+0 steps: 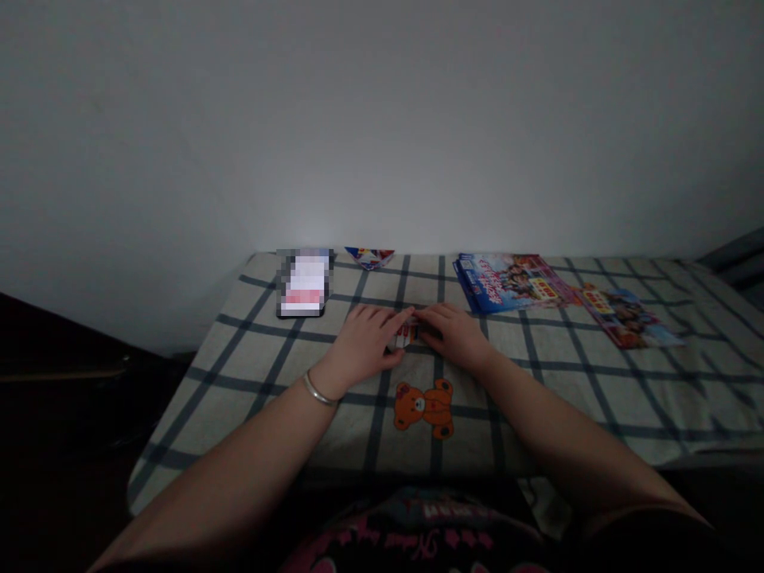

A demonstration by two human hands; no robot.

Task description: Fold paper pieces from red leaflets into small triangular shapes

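Observation:
A small piece of folded printed paper [405, 334] lies on the table between my two hands, partly covered by fingers. My left hand [368, 338], below a silver bangle [319, 390], grips its left side with thumb and fingers. From the other side, my right hand [457, 330] pinches the paper's right edge. The fingertips of both hands nearly meet at its top. Fine folds are too dark and small to make out.
A checked cloth with a printed orange bear [423, 408] covers the table. A phone with a blurred screen [305, 282] lies back left, beside a folded paper triangle [371, 257]. Colourful printed leaflets [507, 280] are stacked back right; another leaflet [629, 317] lies alongside. A wall [382, 135] stands behind.

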